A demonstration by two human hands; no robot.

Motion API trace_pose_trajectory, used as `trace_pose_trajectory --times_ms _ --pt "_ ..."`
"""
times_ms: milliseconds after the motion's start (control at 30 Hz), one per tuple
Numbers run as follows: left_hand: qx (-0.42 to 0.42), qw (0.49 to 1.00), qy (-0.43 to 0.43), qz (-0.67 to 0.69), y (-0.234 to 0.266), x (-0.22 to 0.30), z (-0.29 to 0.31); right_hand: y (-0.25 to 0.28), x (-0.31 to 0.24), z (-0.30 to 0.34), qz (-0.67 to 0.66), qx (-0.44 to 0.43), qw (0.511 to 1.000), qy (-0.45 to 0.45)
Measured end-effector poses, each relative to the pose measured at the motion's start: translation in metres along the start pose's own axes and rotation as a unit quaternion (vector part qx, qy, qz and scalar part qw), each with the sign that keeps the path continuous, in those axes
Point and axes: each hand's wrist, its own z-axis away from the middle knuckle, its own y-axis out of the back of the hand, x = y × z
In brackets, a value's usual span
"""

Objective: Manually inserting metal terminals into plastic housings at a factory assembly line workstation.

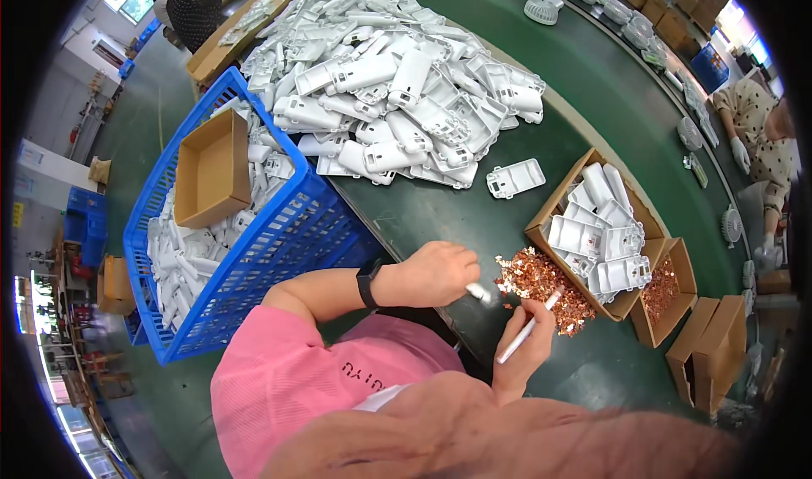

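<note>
My left hand [431, 273], a dark watch on its wrist, is curled over the table edge. At its fingertips is a small white piece [479, 293]; whether this is held or is a covering on a finger is unclear. Closed round a slim white pen-like stick [518, 344], my right hand [526, 362] is beside a heap of small copper-coloured metal pieces [541, 280]. The stick's upper end reaches the heap's edge. Just beyond, a cardboard box [548, 214] contains several white plastic housings [579, 235]. One housing [516, 179] lies alone on the green table.
A large pile of white housings [397, 82] covers the far table. At left, a blue basket [254, 263] bears more parts and a small carton [211, 170]. Another box [647, 331] of copper pieces and cartons [719, 352] stand right. A co-worker [748, 132] is beyond the conveyor [626, 98].
</note>
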Motion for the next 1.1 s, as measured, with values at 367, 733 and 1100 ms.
trace_pose_trajectory --times_ms 367,733,1100 --pt "0.007 0.728 0.289 0.621 -0.007 0.023 -0.011 0.002 -0.008 0.006 -0.143 0.058 0.984 -0.083" --pt "0.027 0.852 0.174 0.493 -0.019 0.052 -0.014 -0.009 -0.005 0.004 0.05 0.049 0.992 0.103" --pt "-0.003 0.822 0.171 0.543 -0.015 0.06 -0.017 0.009 -0.005 -0.006 -0.224 0.015 0.964 -0.143"
